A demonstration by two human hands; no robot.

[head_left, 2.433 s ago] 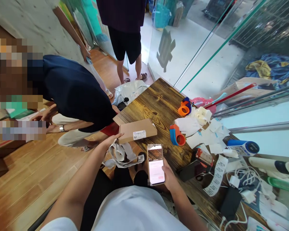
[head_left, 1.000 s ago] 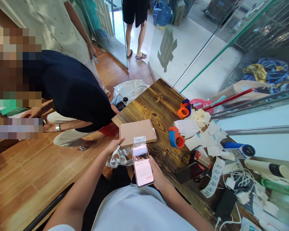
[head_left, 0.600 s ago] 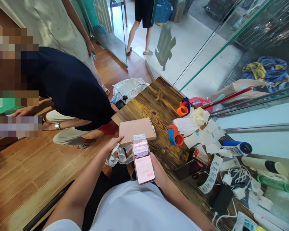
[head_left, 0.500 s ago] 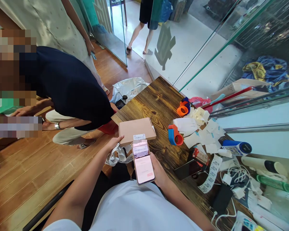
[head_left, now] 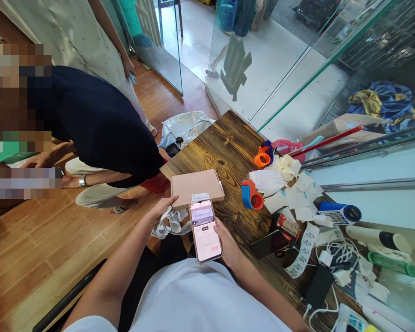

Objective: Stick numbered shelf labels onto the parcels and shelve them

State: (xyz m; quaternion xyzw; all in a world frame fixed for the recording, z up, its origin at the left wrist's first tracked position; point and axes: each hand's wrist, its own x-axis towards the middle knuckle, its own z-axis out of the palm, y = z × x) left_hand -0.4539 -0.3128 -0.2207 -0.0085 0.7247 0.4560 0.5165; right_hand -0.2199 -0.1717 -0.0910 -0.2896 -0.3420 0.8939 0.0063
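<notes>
Nearest to us, our right grip (head_left: pixel 230 242) is closed round the phone (head_left: pixel 205 230), fingers behind it and thumb on its right edge, with the lit screen facing up. The phone is stiff, light and smooth, so we judge it slippery and easy to crack. It is best held by both long edges, low on the body.

Our left grip (head_left: pixel 164 207) lies loosely open, fingertips on the near left corner of the cardboard box (head_left: pixel 196 184), and a crumpled paper strip (head_left: pixel 171 222) sits under the palm. The box lies flat on the wooden surface (head_left: pixel 224 147), near its left edge. It looks thin, light and fairly stiff, but the lid would dent under a hard pinch, so we would take it by the edges or corners. The phone's top edge sits just below the white label (head_left: pixel 199 197) on the box.

Further right lie a blue and orange tape dispenser (head_left: pixel 251 195) and scattered paper slips (head_left: pixel 293 193). To the left, a person in a dark shirt (head_left: pixel 100 129) crouches over the floor.

Compared with 2.4 seconds ago, we have brought the phone in from the right, where it was clear of the box, up to the label. A small dark bar now shows mid-screen that was absent half a second ago. Our left grip has stayed on the corner. The person in dark shorts has left the doorway, and only a foot (head_left: pixel 212 73) shows behind the glass.
</notes>
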